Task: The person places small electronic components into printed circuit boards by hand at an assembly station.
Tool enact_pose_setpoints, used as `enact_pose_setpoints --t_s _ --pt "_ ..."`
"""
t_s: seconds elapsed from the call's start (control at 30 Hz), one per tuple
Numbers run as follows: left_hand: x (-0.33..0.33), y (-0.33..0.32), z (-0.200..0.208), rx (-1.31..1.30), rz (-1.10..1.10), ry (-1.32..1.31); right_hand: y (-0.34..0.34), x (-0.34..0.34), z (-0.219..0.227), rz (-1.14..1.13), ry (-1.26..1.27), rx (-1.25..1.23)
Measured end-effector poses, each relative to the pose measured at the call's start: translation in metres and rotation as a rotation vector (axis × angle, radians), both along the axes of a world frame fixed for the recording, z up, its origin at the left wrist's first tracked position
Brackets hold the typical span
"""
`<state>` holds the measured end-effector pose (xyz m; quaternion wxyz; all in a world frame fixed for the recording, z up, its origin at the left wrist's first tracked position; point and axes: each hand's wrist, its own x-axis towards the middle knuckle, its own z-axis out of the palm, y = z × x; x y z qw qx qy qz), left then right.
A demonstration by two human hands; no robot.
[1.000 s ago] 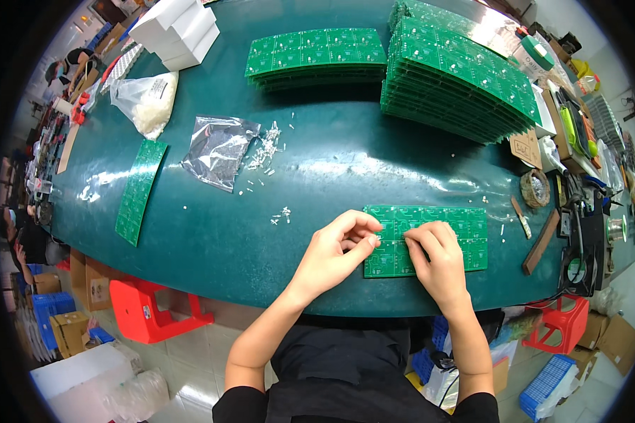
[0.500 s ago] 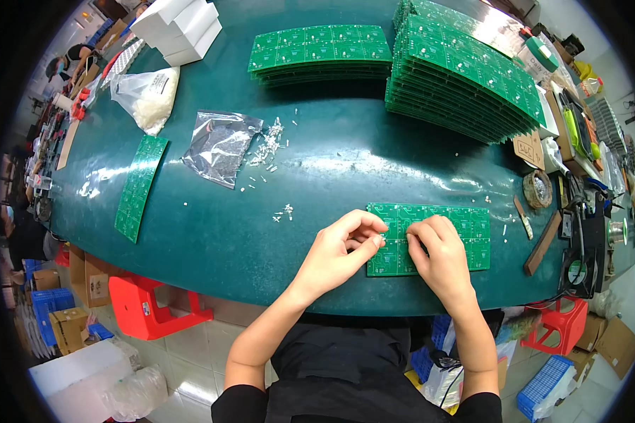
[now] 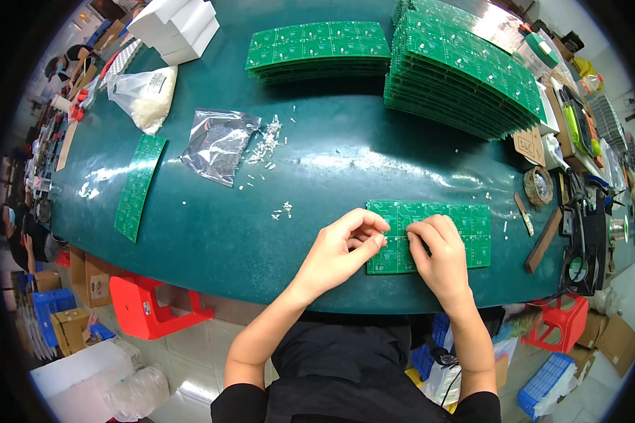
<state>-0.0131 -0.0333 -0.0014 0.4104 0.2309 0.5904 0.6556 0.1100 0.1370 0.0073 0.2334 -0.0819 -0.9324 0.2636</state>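
A green circuit board (image 3: 478, 238) lies flat near the table's front edge, under both hands. My left hand (image 3: 339, 250) is over the board's left end, its thumb and fingertips pinched together; something tiny and pale may be between them, too small to name. On the board's left half rests my right hand (image 3: 439, 259), thumb and fingers closed in a pinch against the surface. Whatever its fingertips hold is hidden. Small white components (image 3: 267, 144) are spilled beside a clear plastic bag (image 3: 220, 144), with a smaller cluster (image 3: 283, 211) nearer my left hand.
Stacked green boards (image 3: 317, 46) stand at the back, beside a taller stack (image 3: 466, 77). A single board (image 3: 140, 189) and a bag of white parts (image 3: 147, 99) are at left. Right side: a tape roll (image 3: 537, 187), a wooden strip (image 3: 543, 241) and a solder spool (image 3: 617, 229).
Both hands keep almost the same pinching pose over the board. The whole view has shifted very slightly. At the far left edge, another person's arm has come into sight.
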Motion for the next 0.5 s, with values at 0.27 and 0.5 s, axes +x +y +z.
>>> enact_pose_setpoints --t_s 0.27,0.5 --pt "0.0007 -0.0002 0.002 0.0 0.009 -0.001 -0.0099 0.0003 0.0027 -0.101 -0.073 0.107" --pt "0.001 -0.0025 0.0024 0.011 0.011 0.011 -0.0052 -0.0042 0.0084 -0.018 -0.123 0.116"
